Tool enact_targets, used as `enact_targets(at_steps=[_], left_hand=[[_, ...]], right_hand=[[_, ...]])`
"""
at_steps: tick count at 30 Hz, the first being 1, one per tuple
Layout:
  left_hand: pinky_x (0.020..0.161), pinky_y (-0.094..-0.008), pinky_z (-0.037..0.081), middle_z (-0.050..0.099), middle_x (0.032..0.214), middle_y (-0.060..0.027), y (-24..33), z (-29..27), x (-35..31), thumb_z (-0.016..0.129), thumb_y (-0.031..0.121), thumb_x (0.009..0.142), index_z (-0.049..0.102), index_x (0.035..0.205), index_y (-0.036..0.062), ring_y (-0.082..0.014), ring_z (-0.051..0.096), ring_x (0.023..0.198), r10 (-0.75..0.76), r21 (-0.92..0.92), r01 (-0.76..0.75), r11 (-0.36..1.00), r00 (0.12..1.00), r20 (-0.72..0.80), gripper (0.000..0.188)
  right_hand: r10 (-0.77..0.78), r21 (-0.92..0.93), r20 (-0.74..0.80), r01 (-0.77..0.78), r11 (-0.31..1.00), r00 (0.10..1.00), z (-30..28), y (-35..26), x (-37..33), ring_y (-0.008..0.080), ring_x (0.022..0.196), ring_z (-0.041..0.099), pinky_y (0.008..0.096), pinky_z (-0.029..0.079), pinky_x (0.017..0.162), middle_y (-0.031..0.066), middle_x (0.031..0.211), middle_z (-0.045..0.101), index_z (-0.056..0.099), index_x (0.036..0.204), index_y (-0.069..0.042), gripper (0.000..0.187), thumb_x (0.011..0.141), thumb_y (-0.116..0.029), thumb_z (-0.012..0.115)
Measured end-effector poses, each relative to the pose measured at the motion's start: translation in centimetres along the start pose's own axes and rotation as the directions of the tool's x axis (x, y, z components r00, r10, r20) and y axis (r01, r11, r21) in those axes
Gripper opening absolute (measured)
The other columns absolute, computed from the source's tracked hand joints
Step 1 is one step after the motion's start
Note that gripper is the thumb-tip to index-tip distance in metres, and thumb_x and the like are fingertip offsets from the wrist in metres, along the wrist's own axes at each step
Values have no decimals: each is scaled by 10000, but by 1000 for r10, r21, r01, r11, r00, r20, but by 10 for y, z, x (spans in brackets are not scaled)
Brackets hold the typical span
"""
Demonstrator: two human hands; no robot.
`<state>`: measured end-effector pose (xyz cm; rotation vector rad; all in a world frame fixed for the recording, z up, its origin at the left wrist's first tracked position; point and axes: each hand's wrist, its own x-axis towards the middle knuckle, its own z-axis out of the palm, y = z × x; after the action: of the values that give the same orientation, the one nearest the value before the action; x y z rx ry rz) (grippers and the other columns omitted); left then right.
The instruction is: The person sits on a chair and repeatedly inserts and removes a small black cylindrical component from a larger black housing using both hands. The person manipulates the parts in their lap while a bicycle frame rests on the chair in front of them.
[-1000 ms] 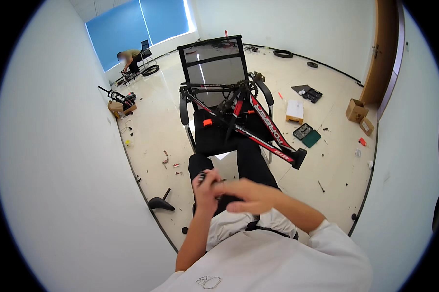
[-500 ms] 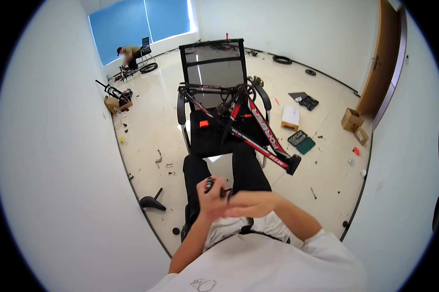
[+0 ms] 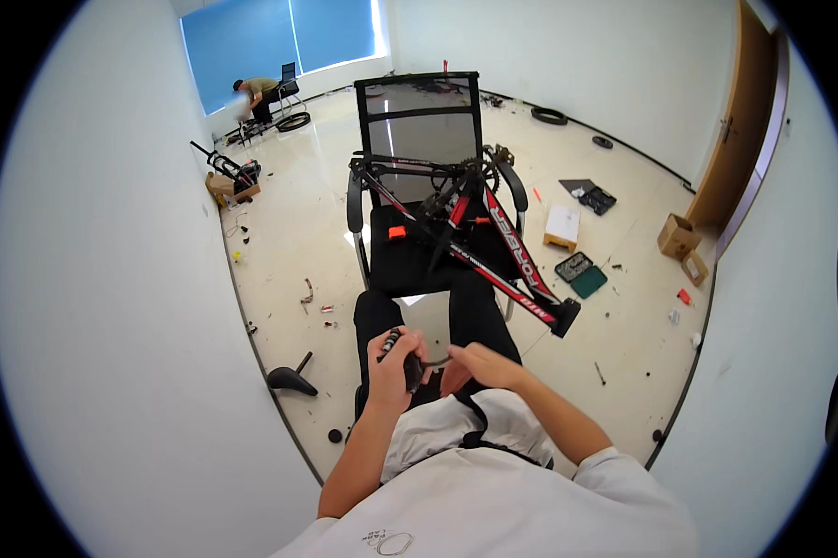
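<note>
Above my lap, my left hand is wrapped round a small black part with a ridged, banded end by the thumb. Its exact kind I cannot make out. A thin dark curved piece reaches from it toward my right hand, whose thumb and fingers pinch its far end. Beyond my knees, a red, white and black bicycle frame lies across the seat and armrests of a black mesh chair. A small orange object sits on the chair's seat.
Right of the chair are a green tool case, a white-topped box and cardboard boxes. A bicycle saddle and small parts lie to the left. A fork stands farther back; another person bends over at the far left.
My right hand has drawn back from across my left wrist and now pinches the curved piece. My left hand has turned, showing more of the black part. The view has shifted slightly.
</note>
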<state>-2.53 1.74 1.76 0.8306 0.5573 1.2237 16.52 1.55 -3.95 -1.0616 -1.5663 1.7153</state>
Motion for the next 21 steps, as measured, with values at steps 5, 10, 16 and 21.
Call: enact_targets(at_steps=[5,10,16,21], left_hand=[[379,-273,406,517,610,-80,11,-5,2,573,114,857,499,655,41,-147,481,459,-48,-66,51,996,998,48,227],[365,-264,381,502,597,-59,7,-5,8,599,114,867,487,661,49,-138,472,448,97,-66,-108,992,984,-152,244],[392,-231,372,533,585,-19,-8,-29,20,592,85,907,522,641,33,-84,477,423,385,438,-302,847,916,-113,280],[403,-234,383,559,614,-28,-24,6,-2,659,113,870,559,684,-3,-100,518,454,174,284,-188,940,982,75,241]], right_hand=[[-489,-532,-428,226,816,760,-13,-31,0,158,740,620,293,483,697,116,766,657,673,951,20,277,952,-195,499],[-232,-455,-87,168,874,969,18,-15,-4,200,824,635,324,495,781,128,885,679,648,952,7,306,955,-244,473],[-603,-200,166,625,755,781,85,-92,-42,202,818,638,317,496,794,127,953,657,585,1083,5,269,902,-194,598],[-629,-110,29,628,771,777,40,-142,-2,212,1284,462,347,371,1068,239,1435,396,574,1130,11,252,894,-77,553]])
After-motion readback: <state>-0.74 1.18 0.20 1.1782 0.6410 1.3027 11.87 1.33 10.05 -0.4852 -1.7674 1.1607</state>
